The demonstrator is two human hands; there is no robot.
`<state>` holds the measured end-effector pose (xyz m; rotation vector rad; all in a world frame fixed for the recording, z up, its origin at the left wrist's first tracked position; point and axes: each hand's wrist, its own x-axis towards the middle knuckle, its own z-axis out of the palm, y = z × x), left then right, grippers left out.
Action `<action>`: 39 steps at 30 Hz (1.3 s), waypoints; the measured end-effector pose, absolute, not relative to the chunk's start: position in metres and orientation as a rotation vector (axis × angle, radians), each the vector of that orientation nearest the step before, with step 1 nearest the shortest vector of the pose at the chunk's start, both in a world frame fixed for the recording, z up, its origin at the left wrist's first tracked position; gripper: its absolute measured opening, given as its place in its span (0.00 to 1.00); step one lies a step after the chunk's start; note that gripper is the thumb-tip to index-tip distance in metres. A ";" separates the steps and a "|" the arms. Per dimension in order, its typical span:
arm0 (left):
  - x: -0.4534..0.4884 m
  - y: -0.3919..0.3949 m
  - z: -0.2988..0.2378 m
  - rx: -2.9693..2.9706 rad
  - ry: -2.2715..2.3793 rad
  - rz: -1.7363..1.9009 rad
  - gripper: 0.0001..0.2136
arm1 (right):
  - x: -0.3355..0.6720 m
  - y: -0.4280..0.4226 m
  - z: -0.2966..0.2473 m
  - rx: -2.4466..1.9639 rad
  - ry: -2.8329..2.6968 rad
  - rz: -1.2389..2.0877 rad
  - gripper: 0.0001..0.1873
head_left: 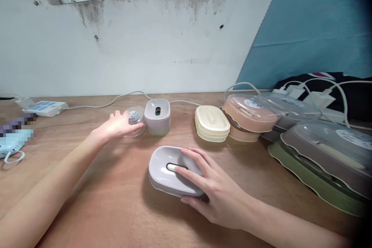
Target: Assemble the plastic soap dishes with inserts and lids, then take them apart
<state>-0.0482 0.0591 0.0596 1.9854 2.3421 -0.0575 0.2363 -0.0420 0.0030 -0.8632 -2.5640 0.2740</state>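
My right hand (213, 188) grips an oval lavender lid (162, 159) just above the table, its thumb at the near edge and its fingers over the top. One fingertip rests by a small cream piece (171, 167) in the lid's slot. To the left, my left hand (120, 124) is stretched out, fingers spread, at a stack of clear plastic covers (135, 131) with a printed label; whether it touches them I cannot tell. Right beside the covers stands a stack of lavender slotted lids (157, 126). Cream lids (212, 122) with a raised middle are stacked farther right.
Peach lids under a clear cover (250, 114), grey ones (290, 104) and a brown and green pile (322, 162) crowd the right side. A white cable (107, 106) runs along the back from a power strip (46, 107). A light blue object (14, 143) lies at the left edge.
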 end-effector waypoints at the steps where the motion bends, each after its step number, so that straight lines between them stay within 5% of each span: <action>1: -0.048 0.058 0.060 1.996 2.337 -0.070 0.42 | 0.236 -0.042 0.004 -0.858 -2.561 0.271 0.26; 12: -0.018 0.028 0.082 2.281 2.327 0.125 0.41 | 0.236 -0.039 0.007 -0.879 -2.433 0.313 0.18; 14: -0.008 0.015 0.092 2.540 1.912 0.301 0.40 | 0.238 -0.038 0.005 -0.850 -2.390 0.309 0.20; 17: 0.006 -0.002 0.094 2.645 1.130 0.085 0.44 | 0.241 -0.038 0.003 -0.751 -2.342 0.269 0.25; 21: 0.011 -0.004 0.088 2.521 0.832 -0.012 0.41 | 0.244 -0.036 0.000 -0.747 -2.229 0.236 0.36; 25: 0.001 0.009 0.100 2.579 1.183 0.281 0.32 | 0.244 -0.033 -0.001 -0.820 -2.236 0.286 0.45; 29: 0.002 0.030 0.110 2.351 1.895 0.537 0.30 | 0.241 -0.033 0.001 -0.797 -2.552 0.404 0.40; 33: 0.023 0.052 0.104 2.180 2.206 0.379 0.28 | 0.238 -0.035 0.004 -0.792 -2.715 0.430 0.30; 39: 0.045 0.067 0.097 2.130 2.363 0.109 0.34 | 0.236 -0.035 0.007 -0.867 -2.711 0.419 0.28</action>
